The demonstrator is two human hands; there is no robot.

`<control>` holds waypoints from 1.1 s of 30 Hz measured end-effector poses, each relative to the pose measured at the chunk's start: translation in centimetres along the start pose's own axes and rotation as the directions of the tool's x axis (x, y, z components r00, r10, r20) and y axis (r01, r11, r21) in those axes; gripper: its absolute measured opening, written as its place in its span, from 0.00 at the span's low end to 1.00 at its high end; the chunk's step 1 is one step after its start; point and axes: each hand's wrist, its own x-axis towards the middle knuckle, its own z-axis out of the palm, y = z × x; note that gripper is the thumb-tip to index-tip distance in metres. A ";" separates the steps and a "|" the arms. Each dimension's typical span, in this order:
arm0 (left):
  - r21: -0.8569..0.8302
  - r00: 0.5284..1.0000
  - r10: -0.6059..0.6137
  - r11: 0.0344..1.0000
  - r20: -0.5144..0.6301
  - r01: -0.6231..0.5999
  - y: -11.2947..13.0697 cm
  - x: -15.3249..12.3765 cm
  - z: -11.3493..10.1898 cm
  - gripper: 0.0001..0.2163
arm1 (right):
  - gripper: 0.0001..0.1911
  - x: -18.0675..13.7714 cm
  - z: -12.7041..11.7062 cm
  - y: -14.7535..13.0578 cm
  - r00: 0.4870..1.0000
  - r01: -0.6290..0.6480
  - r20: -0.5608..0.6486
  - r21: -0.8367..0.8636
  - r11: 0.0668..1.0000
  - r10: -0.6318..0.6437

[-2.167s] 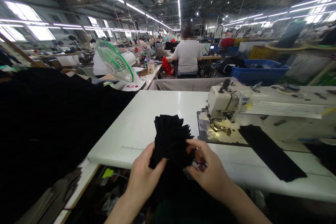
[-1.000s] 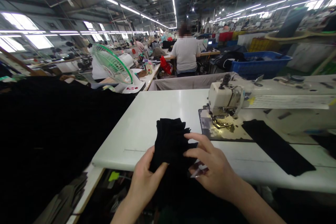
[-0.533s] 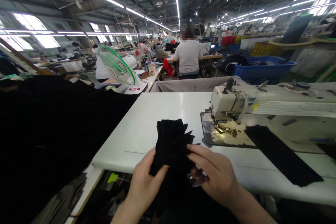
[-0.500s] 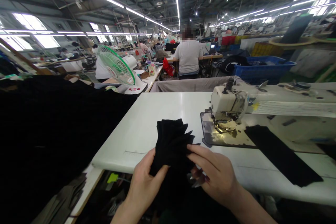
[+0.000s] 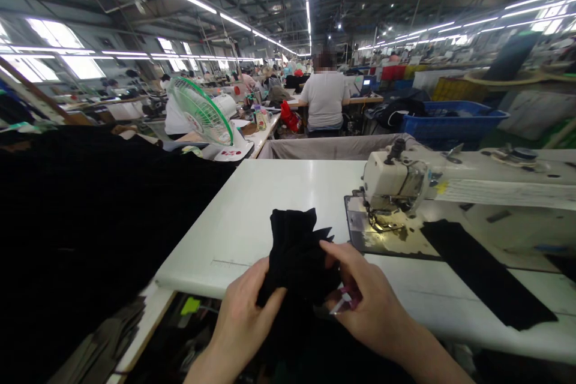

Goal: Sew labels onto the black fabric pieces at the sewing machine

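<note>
A bunch of black fabric pieces, their edges fanned out on the right, is held up over the front edge of the white sewing table. My left hand grips the bunch from the left, thumb in front and fingers behind. On the other side, the thumb and fingers of my right hand close on the fanned edges. Tucked in that same hand is a small pink and silver tool, mostly hidden, which looks like thread snips. The fabric's lower part merges with dark cloth below.
To the right stands a sewing machine, with a black fabric strip lying beside its needle plate. A large heap of black cloth fills the left. Beyond are a green fan, a blue basket and a seated person.
My right fingers have curled in closer on the fanned edges, and the bunch sits slightly lower. More of the pink tool shows in my right hand. My left hand keeps its grip.
</note>
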 end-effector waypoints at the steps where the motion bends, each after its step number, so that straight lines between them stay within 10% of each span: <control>1: 0.003 1.000 0.002 1.000 -0.002 -0.002 0.0 -0.1 0.0 0.14 | 0.38 0.1 0.0 0.0 1.000 0.010 -0.007 0.005 1.000 -0.010; 12: -0.137 0.990 -0.141 0.980 0.023 0.143 0.6 -0.3 0.0 0.13 | 0.38 0.2 0.0 0.2 0.961 0.258 -0.048 -0.202 0.945 -0.273; 21: -0.262 0.881 -0.467 0.844 0.072 0.469 2.3 -0.4 0.6 0.17 | 0.40 -0.1 0.1 0.6 0.954 0.285 0.012 -0.350 0.892 -0.300; 33: -0.387 0.905 -0.417 0.823 0.085 0.416 2.1 -0.7 1.1 0.26 | 0.36 -0.1 0.6 1.0 0.960 0.264 -0.004 -0.328 0.907 -0.281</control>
